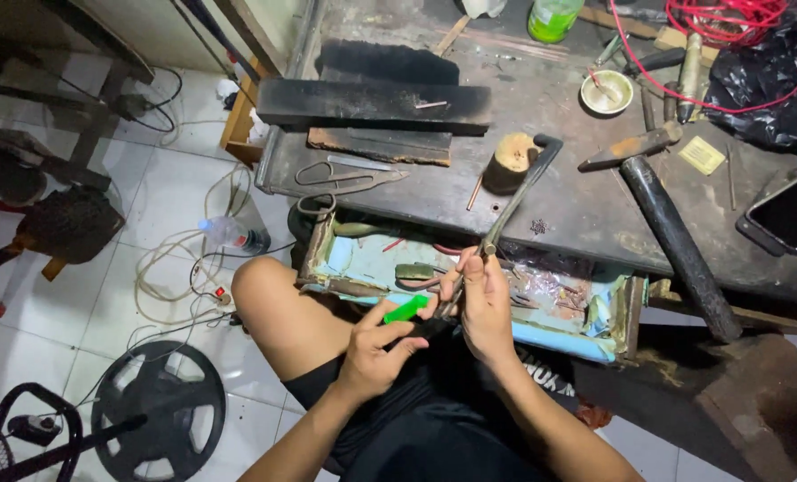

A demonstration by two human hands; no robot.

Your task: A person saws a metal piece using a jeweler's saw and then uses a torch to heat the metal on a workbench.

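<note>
My left hand (376, 344) is closed around a bright green lighter (405, 309), held over my lap. My right hand (480, 299) grips a thin metal torch (516, 198) whose long tube runs up and to the right over the dark workbench (577, 205). The torch's lower end sits between my fingers, just right of the lighter's tip. Both hands hover in front of an open drawer (367, 259) lined in pale blue, with small tools and scraps in it.
On the bench lie scissors (345, 178), a hammer (675, 223), a small white bowl (606, 92), black blocks (371, 103), a wooden stump (511, 159), a phone (791, 214), a green bottle (552, 18) and red wire (729, 22). Cables, a bottle and a fan lie on the tiled floor at left.
</note>
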